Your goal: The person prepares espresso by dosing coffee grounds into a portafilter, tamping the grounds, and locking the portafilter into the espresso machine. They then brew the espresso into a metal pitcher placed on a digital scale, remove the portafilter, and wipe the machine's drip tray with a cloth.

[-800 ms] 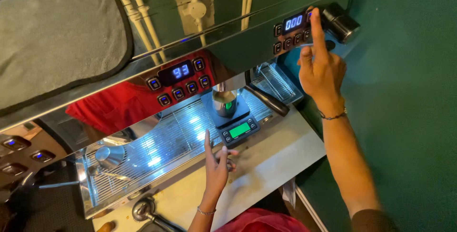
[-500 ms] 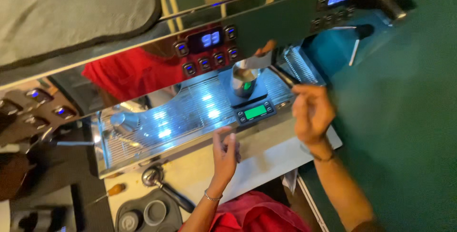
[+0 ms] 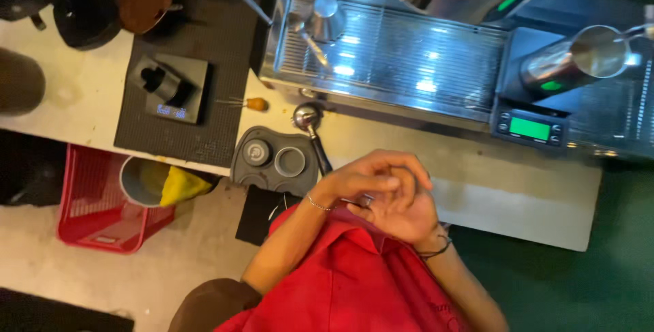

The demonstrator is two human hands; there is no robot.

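Observation:
My left hand (image 3: 364, 178) and my right hand (image 3: 403, 215) are pressed together just above my red shirt (image 3: 354, 277), at the counter's front edge. The left hand's fingers curl over the right hand, whose palm faces up. Neither hand holds anything that I can see. Each wrist has a thin bracelet. Closest to them is a portafilter (image 3: 310, 127), lying on the white counter (image 3: 511, 195) a little to the upper left. Beside it sits a grey tamping mat (image 3: 276, 161).
The espresso machine's metal drip tray (image 3: 409, 52) runs along the far side. On it at the right a steel pitcher (image 3: 579, 59) stands on a small scale with a green display (image 3: 530, 127). A black mat (image 3: 204, 100) with a second scale (image 3: 170, 86) lies left. Below the counter stand a red basket (image 3: 102, 202) and a bucket (image 3: 146, 182).
My right hand came down from the machine's buttons and my left hand left the scale; both drew back and met in front of my chest. The view has tilted down and left.

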